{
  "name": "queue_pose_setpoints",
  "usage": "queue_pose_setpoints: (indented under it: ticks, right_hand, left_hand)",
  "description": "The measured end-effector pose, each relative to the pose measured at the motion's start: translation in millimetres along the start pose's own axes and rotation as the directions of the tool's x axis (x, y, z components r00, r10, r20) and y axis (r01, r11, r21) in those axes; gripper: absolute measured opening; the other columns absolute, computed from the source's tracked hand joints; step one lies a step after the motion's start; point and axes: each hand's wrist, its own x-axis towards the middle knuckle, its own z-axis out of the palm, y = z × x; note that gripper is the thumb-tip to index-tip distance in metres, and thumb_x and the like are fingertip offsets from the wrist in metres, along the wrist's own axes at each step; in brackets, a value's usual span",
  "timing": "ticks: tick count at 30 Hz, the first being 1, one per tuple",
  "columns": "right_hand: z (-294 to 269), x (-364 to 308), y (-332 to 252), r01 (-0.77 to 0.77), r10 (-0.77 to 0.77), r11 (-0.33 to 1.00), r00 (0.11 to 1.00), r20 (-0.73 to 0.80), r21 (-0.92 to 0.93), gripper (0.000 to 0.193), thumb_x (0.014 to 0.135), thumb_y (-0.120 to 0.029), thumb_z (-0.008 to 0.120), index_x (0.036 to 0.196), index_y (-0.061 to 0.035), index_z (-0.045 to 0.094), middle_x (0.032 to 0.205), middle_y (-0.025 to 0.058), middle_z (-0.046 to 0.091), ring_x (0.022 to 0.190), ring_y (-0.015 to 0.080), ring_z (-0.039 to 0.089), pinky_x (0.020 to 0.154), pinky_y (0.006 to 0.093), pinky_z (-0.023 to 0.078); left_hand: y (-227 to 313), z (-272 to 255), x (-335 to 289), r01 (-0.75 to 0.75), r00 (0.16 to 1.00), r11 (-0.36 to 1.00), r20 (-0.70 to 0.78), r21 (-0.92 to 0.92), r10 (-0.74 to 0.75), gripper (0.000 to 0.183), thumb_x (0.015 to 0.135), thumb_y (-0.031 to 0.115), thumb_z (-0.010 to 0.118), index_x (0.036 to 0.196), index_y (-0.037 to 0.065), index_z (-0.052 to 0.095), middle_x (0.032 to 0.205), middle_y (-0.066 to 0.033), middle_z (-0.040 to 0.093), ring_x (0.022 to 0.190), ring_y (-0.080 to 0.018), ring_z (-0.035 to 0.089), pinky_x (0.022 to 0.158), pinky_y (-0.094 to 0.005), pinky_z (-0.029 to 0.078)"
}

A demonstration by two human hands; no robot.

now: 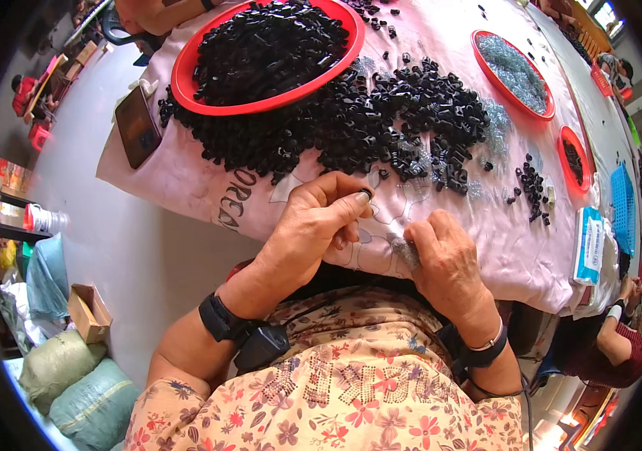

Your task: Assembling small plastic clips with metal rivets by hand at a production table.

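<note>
My left hand (317, 218) is over the near edge of the cloth-covered table, pinching a small black plastic piece (367, 193) between thumb and forefinger. To its right my right hand (445, 259) is closed, its fingers curled round a greyish, see-through clump (406, 253) that looks like small clear plastic pieces; their exact kind cannot be made out. Just beyond both hands spreads a loose heap of black plastic pieces (283, 143), with some clear ones mixed in. Behind it a red basin (185, 83) is piled high with more black pieces.
A phone (137, 129) lies at the table's left corner. On the right are a red tray (543, 113) of clear pieces, a smaller red tray (567, 161), a blue basket (622, 210) and a white-and-blue packet (588, 246). Other people sit nearby. Sacks (95, 402) stand on the floor at left.
</note>
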Motion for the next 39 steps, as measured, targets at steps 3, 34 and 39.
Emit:
queue_pose_setpoints:
  ticks: [3,34,39]
  right_hand:
    - [1,-2,1,0.004,-0.004,1.0,1.0,0.004,-0.015,0.024,0.072,-0.003,0.066,0.092,-0.0053,0.055,0.084,0.0133,0.048,0.077,0.0335,0.052,0.066,0.0427,0.042]
    - [-8,-8,-3,-0.229,0.449,0.502,0.893,-0.025,0.834,0.013,0.09,0.004,0.061,0.103,0.0007,0.062,0.092,0.0003,0.061,0.086,0.0071,0.059,0.077,0.0215,0.048]
    - [-6,-8,-1,-0.166,0.401,0.512,0.914,-0.064,0.843,0.015,0.089,0.006,0.061,0.103,0.0009,0.062,0.095,0.0016,0.061,0.089,0.0075,0.059,0.078,0.0217,0.048]
  left_hand:
    - [11,11,-5,0.045,0.998,0.995,0.052,-0.088,-0.041,0.016,0.094,0.014,0.062,0.106,0.004,0.063,0.088,-0.0032,0.067,0.062,-0.0036,0.056,0.053,-0.0161,0.043]
    - [-6,30,12,-0.109,0.966,0.941,0.258,0.322,0.024,0.014,0.092,0.006,0.061,0.105,0.002,0.065,0.085,0.0041,0.062,0.071,-0.0004,0.053,0.062,-0.017,0.044]
    - [-9,33,10,-0.142,0.964,0.923,0.262,0.357,0.047,0.015,0.092,0.005,0.061,0.106,0.0,0.064,0.087,0.0035,0.061,0.077,-0.0023,0.054,0.067,-0.0192,0.045]
